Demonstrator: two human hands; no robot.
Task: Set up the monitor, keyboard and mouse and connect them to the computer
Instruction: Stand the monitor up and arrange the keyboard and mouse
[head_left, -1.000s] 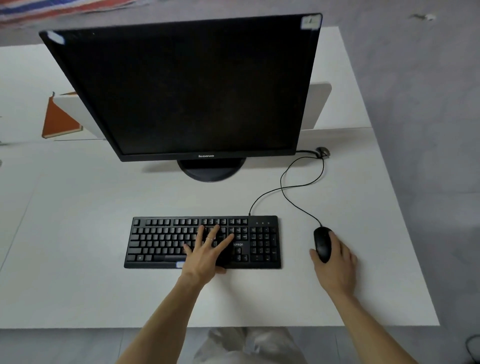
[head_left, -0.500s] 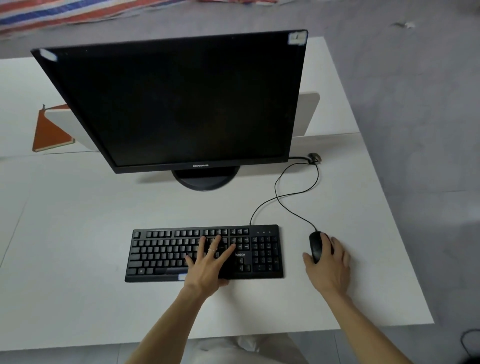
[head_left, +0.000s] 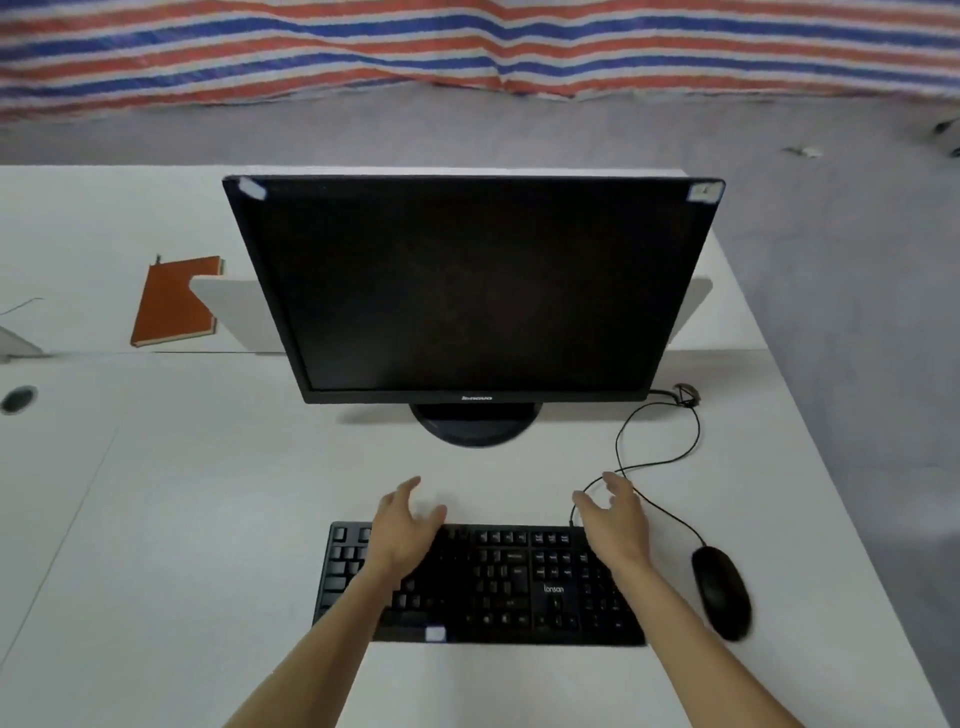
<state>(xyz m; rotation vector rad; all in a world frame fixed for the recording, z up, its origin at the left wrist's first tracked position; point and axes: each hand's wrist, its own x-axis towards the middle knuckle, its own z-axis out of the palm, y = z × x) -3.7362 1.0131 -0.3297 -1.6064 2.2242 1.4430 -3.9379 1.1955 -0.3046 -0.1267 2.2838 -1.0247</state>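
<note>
Black flat-screen monitor (head_left: 467, 291) upright on white desk (head_left: 182, 519); black plastic keyboard (head_left: 498, 582) before it, black oval mouse (head_left: 722, 592) at right. Both released, empty: left hand (head_left: 402, 525), right hand (head_left: 615, 519), over keyboard's far edge. Likely step: squaring monitor; needs 2 side grips.

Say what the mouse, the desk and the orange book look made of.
Mouse: black plastic, probably, smooth with a dull sheen. Desk: white laminate board, likely; flat, even, faintly reflective. Orange book: leather-like cover, perhaps; uniform colour, pale page edges showing.
</note>
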